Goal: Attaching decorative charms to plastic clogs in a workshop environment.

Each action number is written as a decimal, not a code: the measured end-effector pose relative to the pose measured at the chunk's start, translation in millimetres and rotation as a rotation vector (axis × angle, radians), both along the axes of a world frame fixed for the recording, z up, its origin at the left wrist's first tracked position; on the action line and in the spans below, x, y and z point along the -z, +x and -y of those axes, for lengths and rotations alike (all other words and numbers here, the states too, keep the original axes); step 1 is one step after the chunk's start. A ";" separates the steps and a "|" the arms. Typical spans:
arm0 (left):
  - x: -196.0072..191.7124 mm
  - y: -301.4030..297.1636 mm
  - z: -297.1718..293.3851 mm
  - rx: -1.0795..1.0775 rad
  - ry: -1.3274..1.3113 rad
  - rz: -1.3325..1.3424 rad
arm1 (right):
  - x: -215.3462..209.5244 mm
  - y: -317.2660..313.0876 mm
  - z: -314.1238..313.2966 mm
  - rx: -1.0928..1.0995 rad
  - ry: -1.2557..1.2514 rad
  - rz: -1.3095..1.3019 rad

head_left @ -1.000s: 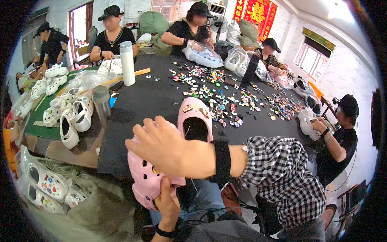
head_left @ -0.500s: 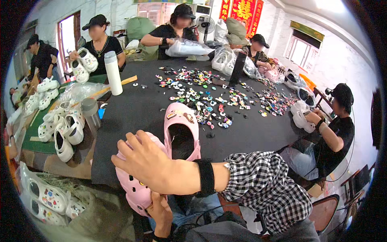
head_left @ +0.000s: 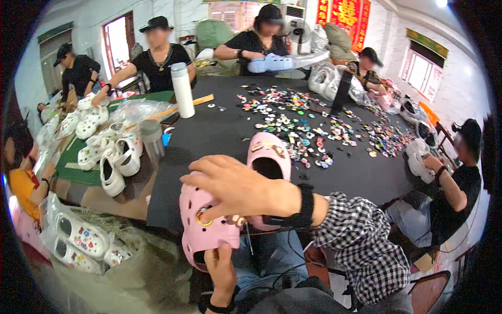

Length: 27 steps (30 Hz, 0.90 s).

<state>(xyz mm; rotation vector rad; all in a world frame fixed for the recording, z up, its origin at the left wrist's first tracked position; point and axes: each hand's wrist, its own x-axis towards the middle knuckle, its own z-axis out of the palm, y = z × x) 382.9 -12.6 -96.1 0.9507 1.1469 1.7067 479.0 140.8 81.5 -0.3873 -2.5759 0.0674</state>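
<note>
A pink foam clog (head_left: 196, 222) is tilted at the table's near edge, its holed top turned up. My left hand (head_left: 222, 269) grips its opening edge from below, thumb outside. My right hand (head_left: 235, 186) lies across the clog from the right, fingers stretched over it and thumb beside a yellow ring-shaped charm (head_left: 204, 217). A brown and pale charm (head_left: 236, 221) shows under that hand. Beyond the wrist, the second pink clog (head_left: 272, 144) rests on the black table (head_left: 209, 138) with charms on its toe; its side is partly hidden by my right hand.
Several loose colourful charms (head_left: 298, 120) are strewn over the table. A white bottle (head_left: 183, 91) and a grey tumbler (head_left: 152, 138) stand left, near white clogs (head_left: 112, 175). Bagged white clogs (head_left: 81, 235) lie lower left. Co-workers sit around, one holding a pale blue clog (head_left: 272, 63).
My view has swung left, so the scene sits further right. The held clog has tilted, showing its holed top and yellow charm. My right thumb has come onto its top. A co-worker lowered white clogs.
</note>
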 end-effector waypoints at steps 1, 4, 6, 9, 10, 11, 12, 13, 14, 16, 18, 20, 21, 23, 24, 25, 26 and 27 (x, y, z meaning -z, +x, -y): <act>-35.9 8.1 -5.6 0.047 0.083 0.315 | 2.3 7.0 -1.2 0.016 0.018 -0.027; -23.8 3.0 -5.9 0.118 0.142 -0.036 | -2.7 19.8 6.7 0.030 -0.111 -0.113; -25.3 2.5 -2.9 0.104 0.069 0.236 | -3.9 26.9 11.8 0.049 -0.185 -0.129; -27.7 4.5 -3.9 0.130 0.076 0.294 | -9.3 45.8 32.4 0.103 -0.180 -0.154; -33.7 5.5 -4.5 0.126 0.085 0.372 | -8.1 51.5 37.9 0.129 -0.180 -0.172; -38.5 5.5 -5.1 0.120 0.094 0.450 | -6.1 55.7 42.7 0.153 -0.181 -0.191; -41.4 6.1 -6.5 0.125 0.096 0.451 | -4.8 61.1 47.9 0.157 -0.177 -0.190; -43.9 6.1 -7.8 0.140 0.118 0.475 | -3.1 65.5 52.9 0.169 -0.151 -0.184; -46.4 5.7 -8.7 0.154 0.141 0.498 | -0.8 68.2 58.3 0.181 -0.124 -0.180; -52.0 4.9 -7.6 0.133 0.130 0.548 | 14.0 72.9 69.2 0.215 -0.084 -0.197; -55.6 1.3 -8.9 0.110 0.119 0.598 | 21.1 76.5 82.0 0.251 -0.068 -0.132; -57.1 -7.1 -10.8 0.120 0.206 0.629 | 33.4 75.8 91.3 0.258 -0.084 -0.120; -53.7 -11.8 -13.0 0.156 0.220 0.634 | 37.1 75.4 94.7 0.269 -0.096 -0.105; -52.7 -14.6 -15.1 0.172 0.221 0.646 | 41.7 74.3 98.3 0.270 -0.090 -0.115; -51.6 -16.6 -15.0 0.186 0.217 0.660 | 43.3 72.7 98.8 0.271 -0.088 -0.123; -48.8 -16.4 -15.8 0.181 0.219 0.655 | 41.9 70.2 98.4 0.262 -0.088 -0.135; -45.0 -14.5 -16.8 0.158 0.225 0.670 | 37.6 66.8 96.8 0.257 -0.089 -0.139; -43.4 -13.0 -17.3 0.140 0.229 0.686 | 31.3 63.4 94.4 0.246 0.004 -0.139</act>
